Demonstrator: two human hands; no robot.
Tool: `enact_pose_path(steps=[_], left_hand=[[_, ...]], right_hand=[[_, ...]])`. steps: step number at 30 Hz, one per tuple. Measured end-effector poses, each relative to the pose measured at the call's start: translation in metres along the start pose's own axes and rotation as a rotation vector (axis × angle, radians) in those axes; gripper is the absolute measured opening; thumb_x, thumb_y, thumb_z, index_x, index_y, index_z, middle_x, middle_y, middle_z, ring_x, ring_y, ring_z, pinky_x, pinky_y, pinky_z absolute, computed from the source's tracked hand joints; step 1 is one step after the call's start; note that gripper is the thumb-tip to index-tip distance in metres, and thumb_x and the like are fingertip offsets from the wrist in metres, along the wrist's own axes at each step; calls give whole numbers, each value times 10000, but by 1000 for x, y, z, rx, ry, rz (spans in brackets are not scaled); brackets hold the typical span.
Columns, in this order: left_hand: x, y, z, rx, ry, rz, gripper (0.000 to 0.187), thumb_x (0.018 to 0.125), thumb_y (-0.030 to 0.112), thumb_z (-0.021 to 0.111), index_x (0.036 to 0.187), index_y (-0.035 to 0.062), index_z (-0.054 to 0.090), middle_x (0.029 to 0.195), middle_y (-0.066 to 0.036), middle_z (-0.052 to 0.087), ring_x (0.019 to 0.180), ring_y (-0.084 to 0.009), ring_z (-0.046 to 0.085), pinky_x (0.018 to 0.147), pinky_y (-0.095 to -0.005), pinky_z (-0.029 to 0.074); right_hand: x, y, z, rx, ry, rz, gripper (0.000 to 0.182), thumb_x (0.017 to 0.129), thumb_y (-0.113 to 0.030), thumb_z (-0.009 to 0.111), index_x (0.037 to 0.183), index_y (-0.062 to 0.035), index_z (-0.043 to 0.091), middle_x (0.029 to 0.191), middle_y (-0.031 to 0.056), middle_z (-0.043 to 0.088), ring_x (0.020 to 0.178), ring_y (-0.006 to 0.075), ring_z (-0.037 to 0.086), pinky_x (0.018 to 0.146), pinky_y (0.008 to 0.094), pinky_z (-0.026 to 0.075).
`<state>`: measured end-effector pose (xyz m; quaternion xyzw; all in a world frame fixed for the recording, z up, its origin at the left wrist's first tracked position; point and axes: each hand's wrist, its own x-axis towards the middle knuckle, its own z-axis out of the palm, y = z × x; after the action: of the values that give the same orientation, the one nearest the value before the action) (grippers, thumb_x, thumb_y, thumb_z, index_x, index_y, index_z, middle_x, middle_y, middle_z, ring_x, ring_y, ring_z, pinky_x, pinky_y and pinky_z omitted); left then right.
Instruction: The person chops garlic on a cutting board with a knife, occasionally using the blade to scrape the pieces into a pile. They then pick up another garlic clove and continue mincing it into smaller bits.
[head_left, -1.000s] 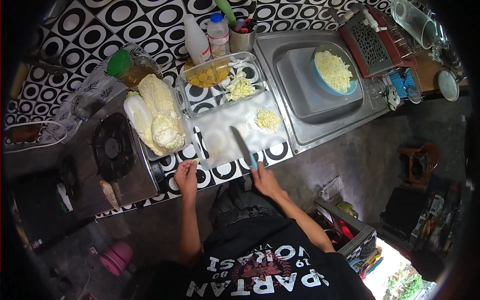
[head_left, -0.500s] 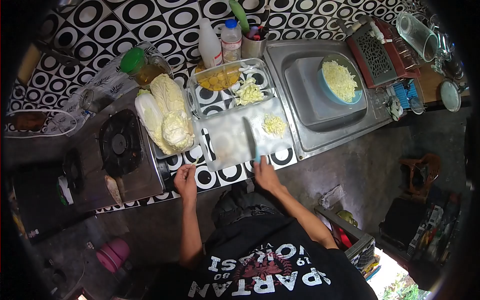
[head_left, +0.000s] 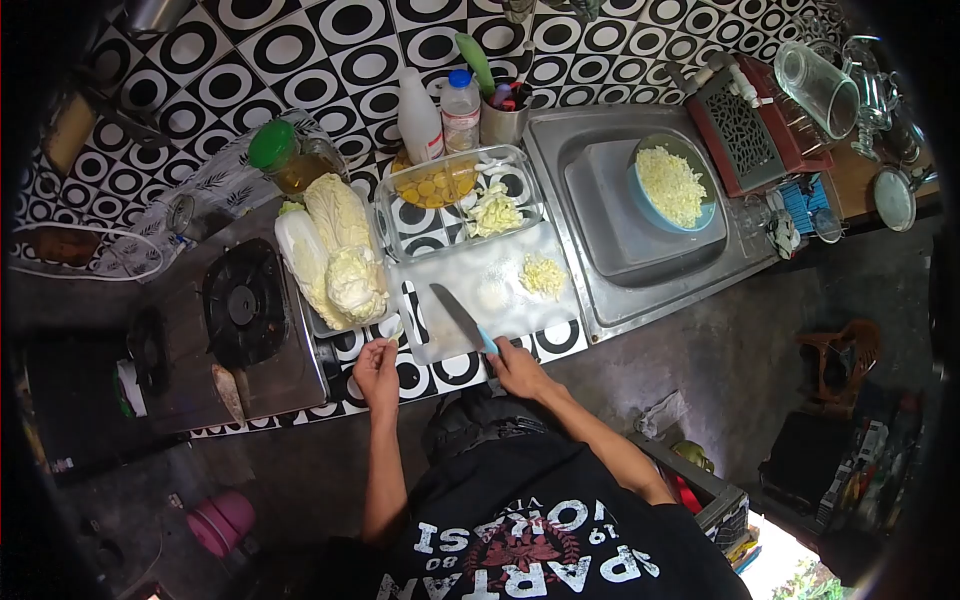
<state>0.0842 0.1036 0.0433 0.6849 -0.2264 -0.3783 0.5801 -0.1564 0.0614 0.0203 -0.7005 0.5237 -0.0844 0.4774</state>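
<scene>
My right hand (head_left: pixel 521 368) is closed round the blue handle of a knife (head_left: pixel 459 313), whose blade lies slantwise over the translucent cutting board (head_left: pixel 500 270). At the board's right end is a small heap of chopped cabbage (head_left: pixel 543 277). My left hand (head_left: pixel 377 371) is beside the board's near left corner, fingers pinched on a small pale scrap, seemingly cabbage (head_left: pixel 396 336). Just beyond it, napa cabbages (head_left: pixel 330 250) rest in a tray. Behind the board stands a clear divided container (head_left: pixel 393 245), holding sliced orange-yellow pieces (head_left: pixel 440 188) and pale cut pieces (head_left: pixel 494 212).
A blue bowl of chopped cabbage (head_left: pixel 675 190) stands in the steel sink (head_left: pixel 610 290) to the right. On the left is a gas stove (head_left: pixel 275 370). Two bottles (head_left: pixel 461 110) and a utensil cup (head_left: pixel 503 125) line the tiled wall.
The knife has swung leftward, its tip now over the board's left part, and my right hand has shifted slightly left. My left hand stays by the board's corner, still pinching the scrap.
</scene>
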Motion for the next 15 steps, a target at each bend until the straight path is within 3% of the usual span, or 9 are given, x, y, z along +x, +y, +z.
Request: enact_pose_path(steps=[2, 3, 6, 7, 12, 14, 15], left_hand=[[1, 0, 8, 28, -29, 25, 63, 836, 29, 619, 879, -2, 585, 744, 3, 606, 657, -34, 524, 593, -171, 393], [1, 2, 13, 30, -46, 13, 76, 834, 30, 618, 888, -8, 581, 736, -2, 609, 642, -36, 522, 580, -169, 392], [1, 8, 26, 84, -69, 50, 88, 833, 35, 619, 896, -13, 580, 745, -12, 610, 649, -39, 524, 579, -169, 395], [1, 8, 29, 87, -85, 27, 80, 844, 51, 621, 897, 6, 580, 779, -3, 586, 694, -44, 514, 639, -180, 406], [-2, 12, 37, 82, -113, 27, 82, 840, 52, 626, 891, 6, 581, 772, 1, 579, 693, -42, 512, 630, -175, 402], [-1, 11, 35, 88, -119, 31, 83, 840, 53, 628, 890, 6, 580, 768, 4, 577, 692, -39, 510, 626, -174, 402], [-1, 9, 33, 94, -119, 25, 81, 841, 51, 626, 890, 7, 579, 764, 6, 576, 685, -36, 510, 616, -169, 398]], right_hand=[[-9, 2, -7, 119, 70, -7, 284, 939, -245, 431, 1061, 10, 407, 704, 254, 586, 723, 429, 603, 621, 480, 438], [-12, -4, -19, 180, 65, 154, 284, 937, -246, 416, 1074, 3, 408, 746, 288, 587, 783, 478, 571, 684, 523, 422], [-18, 22, -27, 180, 195, 249, 297, 941, -260, 406, 1080, 2, 406, 753, 288, 590, 790, 474, 575, 688, 522, 423], [-22, 29, -30, 146, 215, 220, 294, 939, -258, 412, 1082, -1, 410, 765, 283, 594, 798, 473, 576, 687, 519, 425], [-40, 40, -43, 138, 220, 255, 270, 934, -243, 429, 1068, -9, 422, 783, 274, 601, 808, 488, 559, 683, 526, 421], [-43, 49, -39, 73, 226, 226, 276, 948, -272, 417, 1048, -16, 428, 746, 231, 608, 742, 410, 610, 644, 459, 451], [-43, 48, -39, 77, 225, 231, 276, 948, -272, 417, 1048, -16, 428, 746, 231, 608, 742, 410, 610, 644, 459, 451]])
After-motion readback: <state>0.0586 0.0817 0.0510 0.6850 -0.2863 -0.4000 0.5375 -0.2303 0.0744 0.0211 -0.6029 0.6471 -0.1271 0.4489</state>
